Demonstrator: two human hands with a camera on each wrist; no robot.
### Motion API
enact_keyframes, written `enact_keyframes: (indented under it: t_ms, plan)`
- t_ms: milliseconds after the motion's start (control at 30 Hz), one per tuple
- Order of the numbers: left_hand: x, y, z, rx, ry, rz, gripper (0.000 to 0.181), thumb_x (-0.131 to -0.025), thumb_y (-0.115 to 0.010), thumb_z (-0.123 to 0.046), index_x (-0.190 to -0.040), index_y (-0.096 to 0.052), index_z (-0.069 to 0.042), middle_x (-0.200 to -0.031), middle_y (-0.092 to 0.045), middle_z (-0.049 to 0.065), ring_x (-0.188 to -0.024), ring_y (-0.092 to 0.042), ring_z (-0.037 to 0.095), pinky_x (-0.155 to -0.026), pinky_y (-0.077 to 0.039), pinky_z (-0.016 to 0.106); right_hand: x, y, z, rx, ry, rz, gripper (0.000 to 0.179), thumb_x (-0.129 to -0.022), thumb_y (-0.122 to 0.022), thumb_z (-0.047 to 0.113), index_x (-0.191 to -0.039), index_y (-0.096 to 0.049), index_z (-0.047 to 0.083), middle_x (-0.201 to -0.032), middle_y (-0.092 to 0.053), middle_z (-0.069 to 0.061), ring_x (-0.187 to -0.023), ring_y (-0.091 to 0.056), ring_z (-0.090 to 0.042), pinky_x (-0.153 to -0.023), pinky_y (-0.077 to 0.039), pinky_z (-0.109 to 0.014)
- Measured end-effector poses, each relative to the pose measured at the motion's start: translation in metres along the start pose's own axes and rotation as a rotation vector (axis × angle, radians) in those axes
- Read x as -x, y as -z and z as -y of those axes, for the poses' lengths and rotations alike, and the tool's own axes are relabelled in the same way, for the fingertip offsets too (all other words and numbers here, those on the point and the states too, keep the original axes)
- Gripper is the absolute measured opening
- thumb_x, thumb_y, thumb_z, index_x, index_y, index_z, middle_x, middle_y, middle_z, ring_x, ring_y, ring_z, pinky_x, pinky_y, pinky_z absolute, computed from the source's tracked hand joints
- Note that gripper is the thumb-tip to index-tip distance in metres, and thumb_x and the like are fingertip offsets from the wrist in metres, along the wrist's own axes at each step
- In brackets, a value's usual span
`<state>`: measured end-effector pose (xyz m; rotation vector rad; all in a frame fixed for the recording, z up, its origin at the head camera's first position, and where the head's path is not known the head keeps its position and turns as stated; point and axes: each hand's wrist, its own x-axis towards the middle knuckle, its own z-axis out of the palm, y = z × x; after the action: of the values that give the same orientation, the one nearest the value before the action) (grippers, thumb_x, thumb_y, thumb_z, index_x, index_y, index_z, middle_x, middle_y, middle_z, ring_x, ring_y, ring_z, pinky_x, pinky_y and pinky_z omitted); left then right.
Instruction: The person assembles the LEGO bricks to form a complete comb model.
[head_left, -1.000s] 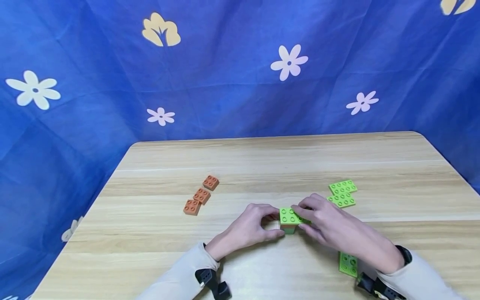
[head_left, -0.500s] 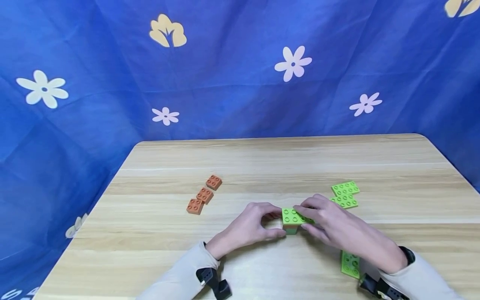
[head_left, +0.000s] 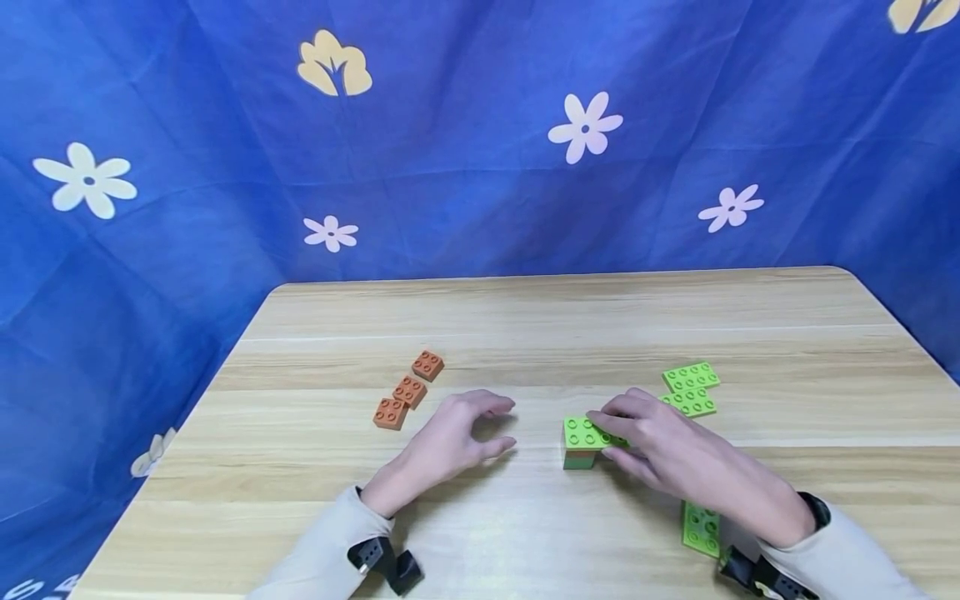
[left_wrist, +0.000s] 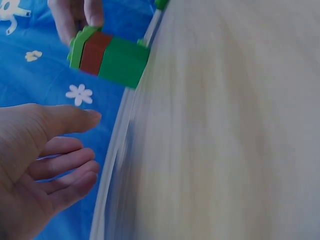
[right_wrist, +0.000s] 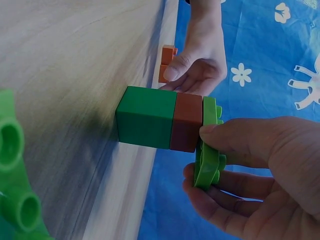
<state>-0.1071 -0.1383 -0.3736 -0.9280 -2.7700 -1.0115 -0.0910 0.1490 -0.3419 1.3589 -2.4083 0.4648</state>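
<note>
A small stack stands on the table: a dark green block [right_wrist: 146,117] at the bottom, a brown brick [right_wrist: 187,122] on it, and a light green studded plate [head_left: 582,432] on top. The plate juts out past the stack to the right. My right hand [head_left: 651,437] pinches that overhanging end, thumb at its near edge and fingers over the far side and underneath. To the left of the stack, my left hand [head_left: 448,442] is held apart from it, thumb and fingers spread with nothing between them.
Three brown bricks [head_left: 409,391] lie in a slanting row at the left. Two light green plates [head_left: 690,377] lie beyond my right hand, and another green plate [head_left: 701,530] sits under my right forearm. A blue flowered cloth [head_left: 465,150] hangs behind the table.
My left hand has let go of the stack's left side and moved left, toward the brown bricks. The right hand stays on the light green plate.
</note>
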Motion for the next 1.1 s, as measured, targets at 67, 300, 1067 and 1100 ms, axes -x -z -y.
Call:
enact_keyframes:
  t_ms: [67,300,1067,1100]
  plan:
    - [0.004,0.005,0.004,-0.034,-0.004,-0.026,0.042,-0.076,-0.081,-0.015,-0.112,-0.066,0.003,-0.110,-0.068,0.013,-0.098,-0.066,0.023,-0.090,-0.053,0.034,0.000,0.000,0.000,0.000,0.003,-0.004,0.040,-0.075,-0.076,0.011,-0.111,-0.068,-0.004,-0.097,-0.065,-0.009,-0.087,-0.060,-0.018,-0.071,-0.055,-0.029]
    - [0.017,0.024,0.021,-0.133,-0.013,-0.131,0.040,-0.075,-0.082,-0.013,-0.108,-0.068,0.003,-0.108,-0.069,0.013,-0.099,-0.066,0.026,-0.089,-0.054,0.037,0.000,0.001,0.000,0.004,0.004,0.005,0.040,-0.076,-0.077,0.011,-0.112,-0.068,-0.004,-0.098,-0.065,-0.009,-0.087,-0.060,-0.018,-0.072,-0.056,-0.028]
    - [0.056,0.064,0.058,-0.350,0.141,-0.258,0.036,-0.077,-0.079,-0.011,-0.107,-0.067,0.007,-0.103,-0.068,0.020,-0.097,-0.064,0.036,-0.087,-0.053,0.048,0.008,-0.006,-0.002,-0.014,-0.147,-0.031,0.040,-0.076,-0.078,0.017,-0.112,-0.068,0.003,-0.103,-0.065,-0.003,-0.097,-0.060,-0.016,-0.079,-0.055,-0.031]
    - [0.055,0.064,0.058,-0.353,0.147,-0.251,0.038,-0.077,-0.079,-0.011,-0.108,-0.067,0.007,-0.104,-0.068,0.021,-0.097,-0.064,0.037,-0.087,-0.053,0.048,0.008,-0.006,-0.003,-0.016,-0.151,-0.031,0.041,-0.076,-0.078,0.017,-0.113,-0.068,0.003,-0.104,-0.065,-0.003,-0.097,-0.060,-0.016,-0.079,-0.055,-0.032]
